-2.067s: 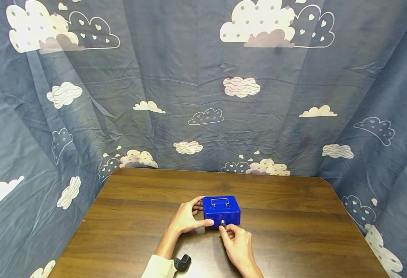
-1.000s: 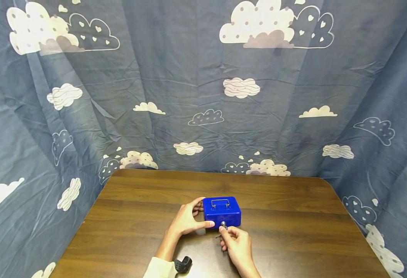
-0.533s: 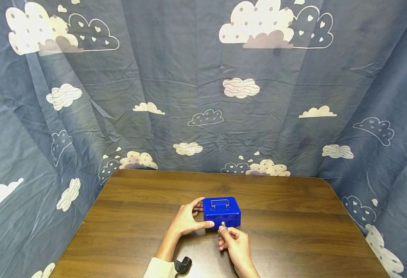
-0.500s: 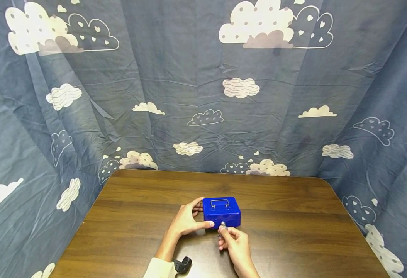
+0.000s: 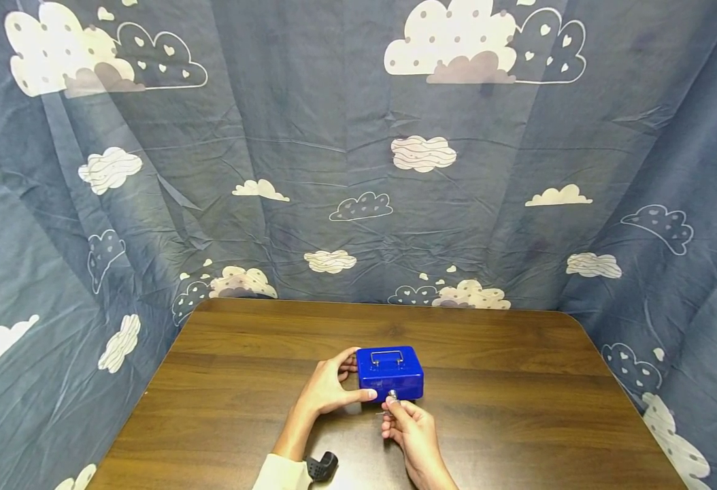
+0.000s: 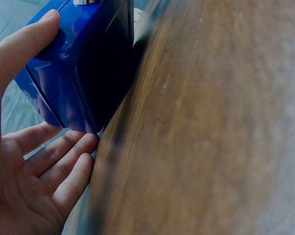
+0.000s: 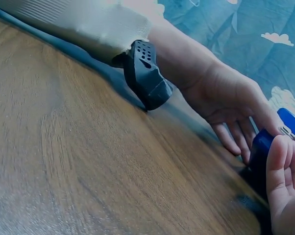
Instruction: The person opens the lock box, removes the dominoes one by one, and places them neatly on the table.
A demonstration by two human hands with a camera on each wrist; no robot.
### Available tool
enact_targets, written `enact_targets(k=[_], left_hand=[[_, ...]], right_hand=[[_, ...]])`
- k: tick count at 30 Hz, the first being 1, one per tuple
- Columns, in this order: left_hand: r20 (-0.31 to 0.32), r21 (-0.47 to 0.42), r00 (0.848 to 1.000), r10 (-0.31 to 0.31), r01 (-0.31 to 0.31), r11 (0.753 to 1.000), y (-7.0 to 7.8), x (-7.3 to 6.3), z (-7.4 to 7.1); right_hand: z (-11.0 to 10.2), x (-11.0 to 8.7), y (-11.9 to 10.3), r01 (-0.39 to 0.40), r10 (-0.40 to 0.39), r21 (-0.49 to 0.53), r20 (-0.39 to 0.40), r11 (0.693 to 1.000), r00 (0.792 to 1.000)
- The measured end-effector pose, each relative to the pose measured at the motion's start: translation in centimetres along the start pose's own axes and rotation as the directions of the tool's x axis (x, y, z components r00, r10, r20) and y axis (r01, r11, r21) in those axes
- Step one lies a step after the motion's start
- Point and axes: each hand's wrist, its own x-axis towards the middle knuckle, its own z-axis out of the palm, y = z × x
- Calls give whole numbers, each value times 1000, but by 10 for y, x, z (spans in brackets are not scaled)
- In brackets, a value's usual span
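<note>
A small blue cash box [image 5: 375, 384] with a wire handle [image 5: 386, 353] on its lid stands on the table. My left hand [image 5: 324, 389] grips its left end, thumb on the front face and fingers against the side, as the left wrist view also shows for the box [image 6: 64, 54]. At the silver lock [image 5: 392, 393] on the front, my right hand [image 5: 418, 435] pinches a small key between thumb and forefinger. Its grip hides most of the key; a thin metal piece [image 5: 381, 413] sticks out left of the fingers. The lid is down.
The brown wooden table [image 5: 518, 401] has rounded back corners. A dark blue curtain [image 5: 309, 136] with cloud prints hangs behind and at both sides. A black camera mount [image 5: 322, 466] sits on the left wrist at the pale sleeve [image 5: 281, 471].
My right hand has turned slightly and shifted a little left and down at the lock, with its lower fingers more in view. My left hand and the cash box have hardly moved.
</note>
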Motion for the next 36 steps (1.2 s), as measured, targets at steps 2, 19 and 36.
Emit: enact_targets(k=[2, 19, 36], left_hand=[[-1, 2, 1000, -2, 2, 1000, 0, 0, 0], [22, -1, 1000, -5, 5, 1000, 1, 0, -3], [52, -58, 999, 1, 2, 998, -2, 0, -5]], right_hand=[[0, -1, -1, -9, 9, 9, 4, 1000, 1000], [-5, 5, 4, 171, -178, -293, 4, 941, 984], [-59, 33, -10, 454, -573, -616, 6, 644, 820]])
